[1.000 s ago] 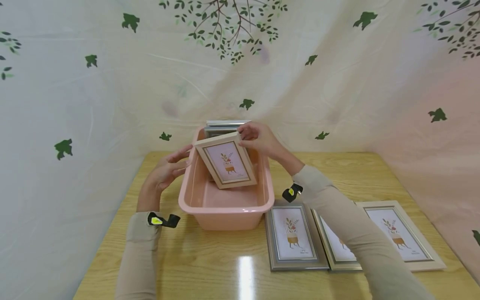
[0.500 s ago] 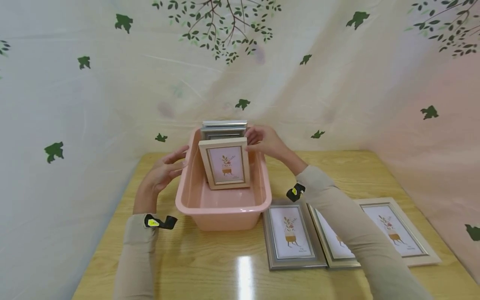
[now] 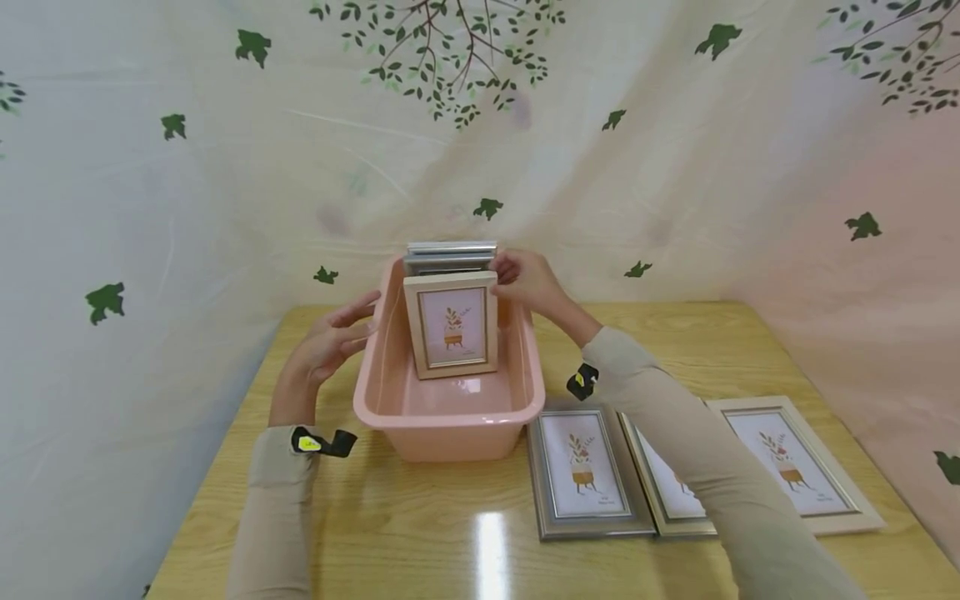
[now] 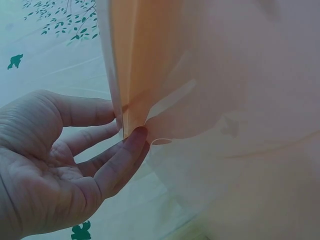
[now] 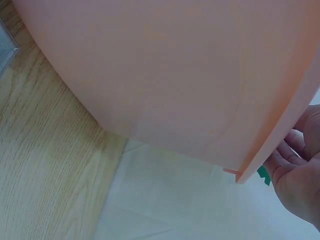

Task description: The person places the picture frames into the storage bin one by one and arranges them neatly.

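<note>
Closest to you on the desk [image 3: 390,533], toward its near right corner, three framed prints lie face up in a row: a grey frame [image 3: 587,464], a gold-edged frame [image 3: 667,471] beside it, partly hidden under your right sleeve [image 3: 697,450], and a large cream frame [image 3: 787,458] by the desk's right edge. Black bands [image 3: 324,442] sit at both of your cuffs. Farther in stands the pink tub [image 3: 450,442], left of the middle of the desk's far edge. Your left hand [image 3: 326,346] is at the tub's left rim, its fingers pinching the lip, with the thumb under it in the left wrist view. Inside the tub, a small cream frame [image 3: 452,327] stands on its lower edge, tipped slightly back, its flower print facing you. Your right hand [image 3: 536,279] pinches that frame by its upper right corner, thumb at the side and fingers curled behind. Past it, silver frames [image 3: 450,258] stand at the tub's far end, tops above the rim. Beyond the desk's far edge hangs a leaf-printed cloth [image 3: 360,167].
</note>
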### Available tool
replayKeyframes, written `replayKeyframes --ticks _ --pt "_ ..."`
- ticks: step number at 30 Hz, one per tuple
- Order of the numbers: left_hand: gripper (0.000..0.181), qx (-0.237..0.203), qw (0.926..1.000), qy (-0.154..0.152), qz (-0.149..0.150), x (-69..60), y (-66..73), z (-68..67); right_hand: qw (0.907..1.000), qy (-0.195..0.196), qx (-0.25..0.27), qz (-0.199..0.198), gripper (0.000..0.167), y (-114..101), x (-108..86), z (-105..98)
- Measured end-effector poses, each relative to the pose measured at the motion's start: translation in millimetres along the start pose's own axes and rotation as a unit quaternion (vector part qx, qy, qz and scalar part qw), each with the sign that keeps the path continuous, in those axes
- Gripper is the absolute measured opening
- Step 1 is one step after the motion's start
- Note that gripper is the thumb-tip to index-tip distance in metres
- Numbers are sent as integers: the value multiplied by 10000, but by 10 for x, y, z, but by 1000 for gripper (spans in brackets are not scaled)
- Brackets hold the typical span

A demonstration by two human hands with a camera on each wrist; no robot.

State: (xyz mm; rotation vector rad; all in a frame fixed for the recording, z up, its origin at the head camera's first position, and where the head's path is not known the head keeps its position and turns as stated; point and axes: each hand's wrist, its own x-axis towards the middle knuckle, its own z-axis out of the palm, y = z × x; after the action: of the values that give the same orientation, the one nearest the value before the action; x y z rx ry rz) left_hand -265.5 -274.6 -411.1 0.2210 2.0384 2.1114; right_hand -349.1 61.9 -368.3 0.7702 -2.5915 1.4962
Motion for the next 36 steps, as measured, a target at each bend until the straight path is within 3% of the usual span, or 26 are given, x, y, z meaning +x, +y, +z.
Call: replayKeyframes --ticks 8,16,23,26,30,36 --pt "63 -45 10000 10 -53 5 -13 18 9997 77 194 -118 32 47 -36 -29" --pt "62 -130 9999 -51 65 14 -51 8 9973 280 597 -336 41 170 -163 -198" --pt "61 -85 9998 -116 129 14 -32 -16 9995 264 111 -122 38 382 -411 -408" --pt "62 -28 9998 -149 100 15 -18 -21 10000 14 -48 33 34 494 -552 -486" --pt "62 2 9999 -149 62 16 -6 -22 9968 -616 -475 159 32 677 -758 -584" --pt "63 57 10000 -81 0 27 1 -18 9790 -1794 -845 471 40 962 -1082 -678"
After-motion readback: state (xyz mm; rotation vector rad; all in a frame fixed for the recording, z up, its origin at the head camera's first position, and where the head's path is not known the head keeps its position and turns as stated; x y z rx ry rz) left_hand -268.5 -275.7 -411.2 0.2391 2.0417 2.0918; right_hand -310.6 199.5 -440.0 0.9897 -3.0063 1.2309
